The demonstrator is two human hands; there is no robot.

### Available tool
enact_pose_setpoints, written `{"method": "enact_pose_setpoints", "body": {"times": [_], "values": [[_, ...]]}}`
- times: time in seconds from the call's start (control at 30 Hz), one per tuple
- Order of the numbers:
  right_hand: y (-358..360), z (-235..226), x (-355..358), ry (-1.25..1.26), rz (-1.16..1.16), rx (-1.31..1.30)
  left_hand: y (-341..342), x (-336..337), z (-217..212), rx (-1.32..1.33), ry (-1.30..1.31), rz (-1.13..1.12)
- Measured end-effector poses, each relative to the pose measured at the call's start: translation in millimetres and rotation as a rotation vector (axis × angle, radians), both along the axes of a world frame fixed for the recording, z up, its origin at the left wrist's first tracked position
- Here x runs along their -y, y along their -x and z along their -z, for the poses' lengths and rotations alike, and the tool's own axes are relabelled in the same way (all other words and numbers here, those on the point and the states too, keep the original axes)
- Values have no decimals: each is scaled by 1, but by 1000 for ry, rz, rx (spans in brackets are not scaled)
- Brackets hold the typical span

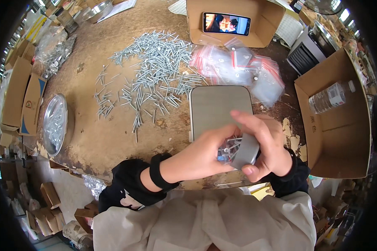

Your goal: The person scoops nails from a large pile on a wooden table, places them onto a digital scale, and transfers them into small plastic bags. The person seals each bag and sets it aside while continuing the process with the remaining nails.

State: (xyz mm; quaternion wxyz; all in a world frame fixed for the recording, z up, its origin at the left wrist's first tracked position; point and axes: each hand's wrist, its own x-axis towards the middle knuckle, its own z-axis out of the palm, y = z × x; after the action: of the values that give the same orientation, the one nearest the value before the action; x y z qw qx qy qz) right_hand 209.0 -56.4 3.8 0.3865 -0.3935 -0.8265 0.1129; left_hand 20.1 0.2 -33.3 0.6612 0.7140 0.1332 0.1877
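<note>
the left hand [201,154] pinches a clear bag of screws [226,155] above the near edge of the table [97,144]. the right hand [273,140] is closed around a grey curved piece [246,151] beside the bag. loose screws [158,56] lie toward the table's far edge.

the hands [203,154] hold a clear bag [225,158] and a grey piece [247,151] — loose screws [161,58] heaped on the table [92,138] beyond.

– What is the far cardboard box [262,21] holding, please?
– It is holding a phone [226,24]; the screen [235,26] is glowing.
– And on the right?
– A bottle [324,100] is resting in another carton [341,142].
</note>
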Motion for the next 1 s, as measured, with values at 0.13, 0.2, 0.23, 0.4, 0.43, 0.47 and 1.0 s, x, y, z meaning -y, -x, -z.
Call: {"method": "enact_pose_setpoints", "body": {"times": [0.13, 0.2, 0.23, 0.4, 0.43, 0.47, 1.0], "values": [[2, -5, 0, 127, -29, -54, 1, -6, 2, 5, -40, 60], [5, -1, 5, 266, 12, -178, 2, -9, 8, -10, -33, 82], [7, 0, 8, 337, 31, -240, 3, -10, 7, -12, -50, 79], [7, -4, 11, 604, 16, -511, 0, -7, 7, 109, 34, 31], [6, -5, 11, 648, 4, -543, 1, -7, 5, 86, 49, 43], [5, -5, 11, 666, 2, -568, 3, -8, 1, 63, 64, 55], [5, -8, 15, 734, -42, -719, 4, -7, 5, 139, 304, 13]]}}
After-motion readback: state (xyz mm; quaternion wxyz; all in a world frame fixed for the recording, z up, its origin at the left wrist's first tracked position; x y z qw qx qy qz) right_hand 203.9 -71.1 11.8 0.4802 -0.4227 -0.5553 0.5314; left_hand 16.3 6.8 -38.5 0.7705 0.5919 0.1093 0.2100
